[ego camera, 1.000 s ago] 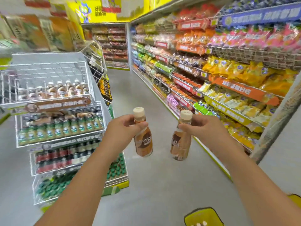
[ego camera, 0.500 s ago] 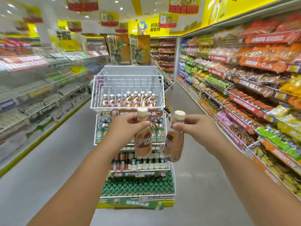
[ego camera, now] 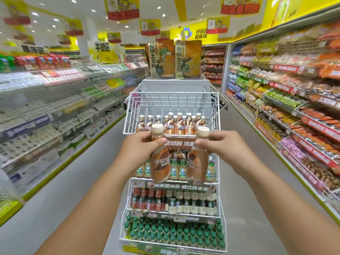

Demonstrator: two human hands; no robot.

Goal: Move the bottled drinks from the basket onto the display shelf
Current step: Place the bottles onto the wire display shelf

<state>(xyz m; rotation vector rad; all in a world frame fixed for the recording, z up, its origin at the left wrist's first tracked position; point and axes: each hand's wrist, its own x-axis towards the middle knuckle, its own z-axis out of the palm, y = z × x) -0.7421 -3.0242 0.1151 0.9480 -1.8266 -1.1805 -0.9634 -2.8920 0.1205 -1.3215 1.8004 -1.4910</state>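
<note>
My left hand (ego camera: 139, 148) grips the neck of a brown Nescafé coffee bottle (ego camera: 159, 162) with a cream cap. A second, identical coffee bottle (ego camera: 197, 166) hangs from my right hand (ego camera: 222, 146), held the same way by its neck. Both bottles are upright, side by side, just in front of the top tier of a white wire display shelf (ego camera: 173, 100). That top tier holds several matching bottles (ego camera: 176, 123) along its front. The basket is out of view.
Lower tiers of the rack hold Starbucks bottles (ego camera: 174, 199) and green-capped bottles (ego camera: 174, 234). Two snack bags (ego camera: 173, 59) stand on top of the rack. Stocked store shelves line the left aisle (ego camera: 55, 107) and the right aisle (ego camera: 285, 107), with grey floor between.
The view has swung left until the wire rack is straight ahead. Both hands have lifted the two bottles closer to the rack's top tier.
</note>
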